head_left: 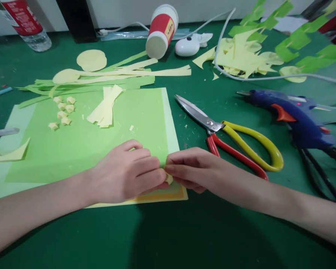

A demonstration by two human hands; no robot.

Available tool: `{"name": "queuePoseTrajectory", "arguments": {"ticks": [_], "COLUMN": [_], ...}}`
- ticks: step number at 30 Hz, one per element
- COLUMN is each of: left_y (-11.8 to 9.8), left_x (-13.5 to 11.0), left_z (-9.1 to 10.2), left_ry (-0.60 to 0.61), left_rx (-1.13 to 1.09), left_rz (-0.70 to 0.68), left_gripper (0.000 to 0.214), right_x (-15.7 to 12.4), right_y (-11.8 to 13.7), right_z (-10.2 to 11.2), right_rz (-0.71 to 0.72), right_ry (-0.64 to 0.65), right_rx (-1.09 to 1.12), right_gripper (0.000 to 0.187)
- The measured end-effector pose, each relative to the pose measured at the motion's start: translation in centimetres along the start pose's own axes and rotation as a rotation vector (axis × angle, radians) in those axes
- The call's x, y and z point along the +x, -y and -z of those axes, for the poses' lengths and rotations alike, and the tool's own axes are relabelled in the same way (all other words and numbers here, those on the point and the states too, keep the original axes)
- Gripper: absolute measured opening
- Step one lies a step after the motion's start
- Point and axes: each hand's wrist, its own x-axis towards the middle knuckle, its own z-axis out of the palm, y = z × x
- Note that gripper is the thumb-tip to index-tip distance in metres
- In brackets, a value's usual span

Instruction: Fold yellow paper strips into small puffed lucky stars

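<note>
- The person's left hand (pixel 130 170) and right hand (pixel 198 170) meet at the stack's near right corner, fingertips clamped on a small pale-yellow paper piece (pixel 169 179).
- Green sheet (pixel 81 149) under the left hand.
- Scissors (pixel 210 123) just beyond the right hand.
- Crossed short strips (pixel 105 106); left of them, folded paper stars (pixel 62 106).
- Beyond, long paper strips (pixel 123 80), then a red-and-white cup (pixel 161 31).

Head cam; fwd/down; close above table (pixel 81 239)
</note>
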Motion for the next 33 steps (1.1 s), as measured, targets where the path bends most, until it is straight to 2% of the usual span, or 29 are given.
{"name": "queuePoseTrajectory", "arguments": {"ticks": [8,12,16,17,19,23,27,33], "left_y": [-0.39,-0.37,-0.43,-0.46,-0.46,-0.10,0.28,0.00], "left_x": [-0.17,-0.31,-0.39,-0.37,-0.31,-0.20,-0.32,-0.35], "left_z": [0.07,0.21,0.40,0.43,0.40,0.26,0.34,0.49], "left_ry": [-0.024,-0.046,-0.055,-0.057,-0.054,-0.106,-0.152,-0.181], "left_rx": [0.186,0.195,0.159,0.143,0.084,-0.115,-0.229,-0.385], "left_rz": [-0.110,-0.225,-0.316,-0.297,-0.177,0.109,0.176,0.311], "left_gripper": [0.005,0.009,0.008,0.008,0.014,0.011,0.012,0.010], "right_x": [0.08,0.04,0.01,0.03,0.10,0.27,0.33,0.45], "right_y": [-0.09,0.06,0.02,-0.04,-0.18,-0.56,-0.71,-0.67], "right_z": [-0.14,-0.18,-0.20,-0.19,-0.16,-0.23,-0.47,-0.77], "right_rz": [-0.124,-0.199,-0.163,-0.168,-0.163,-0.008,0.126,0.187], "right_ry": [0.050,0.109,0.167,0.170,0.161,0.048,-0.149,-0.188], "right_rx": [0.079,0.035,0.001,0.028,0.134,0.261,0.154,0.122], "right_gripper": [0.026,0.023,0.021,0.023,0.029,0.036,0.029,0.025]}}
